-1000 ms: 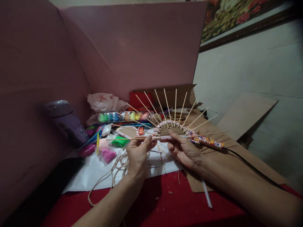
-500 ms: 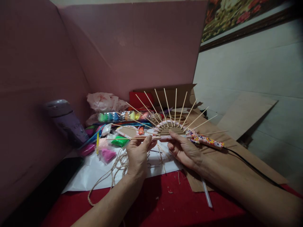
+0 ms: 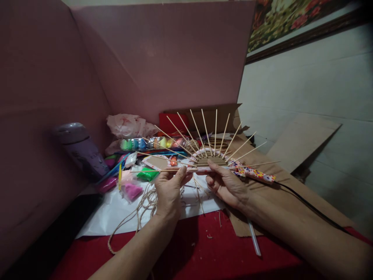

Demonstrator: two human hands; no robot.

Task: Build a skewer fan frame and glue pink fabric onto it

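Observation:
A half-round piece of corrugated cardboard (image 3: 217, 160) with a floral-patterned rim is held up over the table. Several thin wooden sticks (image 3: 216, 130) fan out from its curved edge. My right hand (image 3: 229, 186) grips the flat lower edge, thumb on the front face and fingers curled beneath. At the left end, my left hand (image 3: 170, 190) is closed, pinching the lowest wooden stick (image 3: 145, 171) between thumb and fingers near the cardboard. Behind the fan's right side lies a floral-patterned handle-like object (image 3: 259, 175) with a black cord (image 3: 309, 206).
Jute twine (image 3: 145, 204) lies loose on white paper (image 3: 101, 217) over a red tablecloth (image 3: 198, 249). Bags of coloured clay (image 3: 132, 191), a purple bottle (image 3: 83, 151) and a smaller cardboard half-round (image 3: 157, 161) sit left. A translucent rod (image 3: 254, 239) and cardboard sheets (image 3: 291, 194) lie right.
Almost nothing differs. The stick tips have shifted very slightly left, and both hands keep the same hold.

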